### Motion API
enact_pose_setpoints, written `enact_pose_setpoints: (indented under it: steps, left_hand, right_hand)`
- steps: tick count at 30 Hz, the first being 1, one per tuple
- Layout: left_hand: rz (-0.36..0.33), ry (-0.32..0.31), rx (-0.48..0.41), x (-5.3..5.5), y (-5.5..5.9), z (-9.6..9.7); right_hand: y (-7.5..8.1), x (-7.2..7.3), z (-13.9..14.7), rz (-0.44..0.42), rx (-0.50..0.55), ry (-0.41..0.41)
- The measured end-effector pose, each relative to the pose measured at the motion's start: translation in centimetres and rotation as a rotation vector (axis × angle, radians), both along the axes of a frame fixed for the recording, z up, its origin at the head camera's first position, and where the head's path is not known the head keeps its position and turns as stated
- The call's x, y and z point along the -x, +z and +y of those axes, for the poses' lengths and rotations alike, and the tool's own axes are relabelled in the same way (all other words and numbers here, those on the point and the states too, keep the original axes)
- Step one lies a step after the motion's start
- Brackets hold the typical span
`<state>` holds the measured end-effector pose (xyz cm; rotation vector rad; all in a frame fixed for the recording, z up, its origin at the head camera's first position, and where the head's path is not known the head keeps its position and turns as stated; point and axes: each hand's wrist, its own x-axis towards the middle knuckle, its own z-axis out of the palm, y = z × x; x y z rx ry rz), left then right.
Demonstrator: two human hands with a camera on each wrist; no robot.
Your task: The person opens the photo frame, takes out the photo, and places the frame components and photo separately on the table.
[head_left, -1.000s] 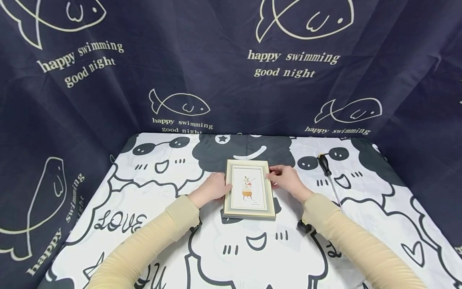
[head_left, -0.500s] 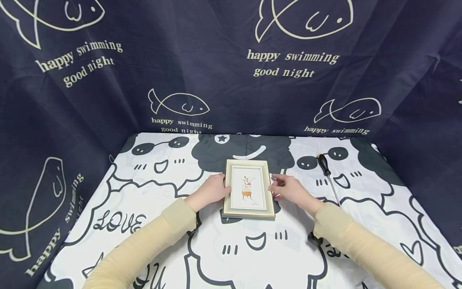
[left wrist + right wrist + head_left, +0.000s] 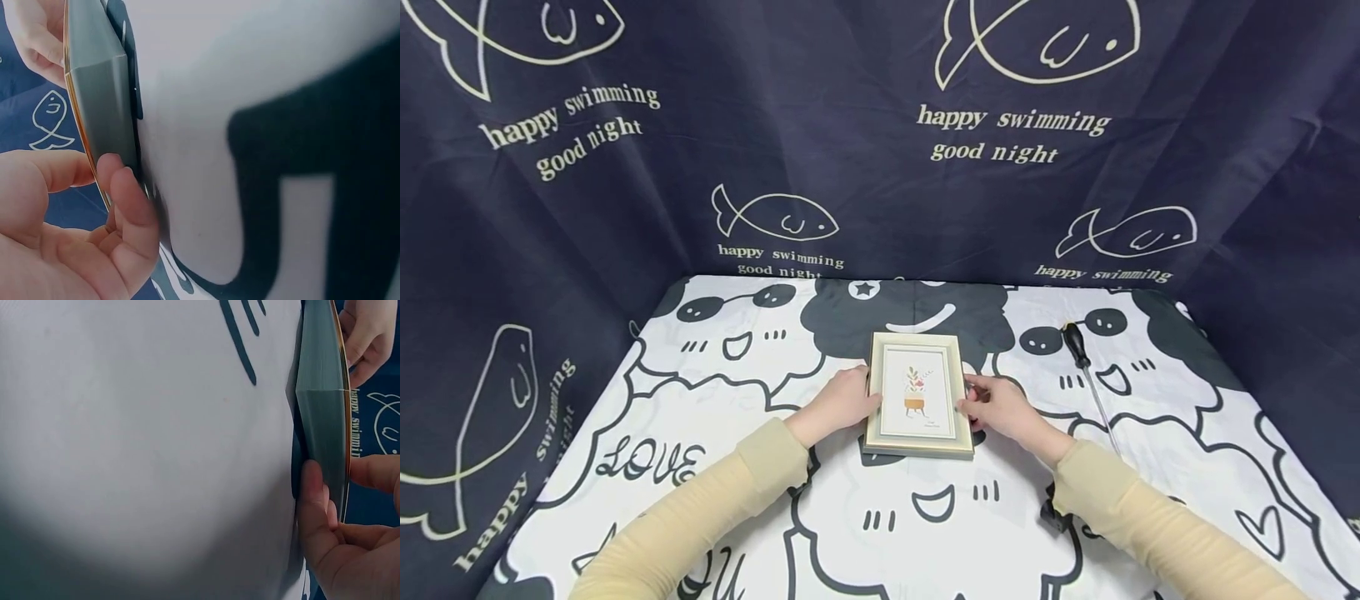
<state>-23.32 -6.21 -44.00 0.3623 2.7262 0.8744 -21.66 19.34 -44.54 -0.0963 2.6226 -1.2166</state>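
A cream picture frame (image 3: 919, 447) with a plant-pot print lies face up near the middle of the table. The left hand (image 3: 841, 397) grips its left edge, thumb on the front rim. In the left wrist view the curled fingers (image 3: 134, 206) press the grey-green side of the frame (image 3: 103, 106). On the opposite edge, the right hand (image 3: 1003, 408) pinches the frame between thumb and fingers. The right wrist view shows its fingertips (image 3: 312, 481) against the frame's side (image 3: 322, 425). Whatever lies under the frame is hidden.
A screwdriver (image 3: 1076, 344) with a black handle lies to the right of the frame, its shaft pointing toward the right sleeve (image 3: 1097, 475). A cartoon-print cloth (image 3: 925, 550) covers the table. Dark blue curtains (image 3: 880, 150) stand behind and at both sides.
The right hand has slid down along the frame's right edge toward the person, loosening and then gripping it again. The left hand and the frame have stayed nearly in place.
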Motion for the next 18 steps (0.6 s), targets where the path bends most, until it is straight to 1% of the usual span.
enact_pose_setpoints:
  steps: [7,14,18]
  left_hand:
    - [0.025,-0.017,0.007,0.03,-0.23,-0.04]
    - [0.030,-0.022,-0.004,0.12,-0.18,-0.06]
    - [0.032,-0.023,-0.005,0.14,-0.06,-0.08]
  right_hand:
    - [-0.30,0.04,-0.16,0.015,-0.004,-0.011]
    - [-0.30,0.07,-0.16,0.011,0.045,-0.014]
    - [-0.19,0.16,-0.16,0.006,0.055,-0.023]
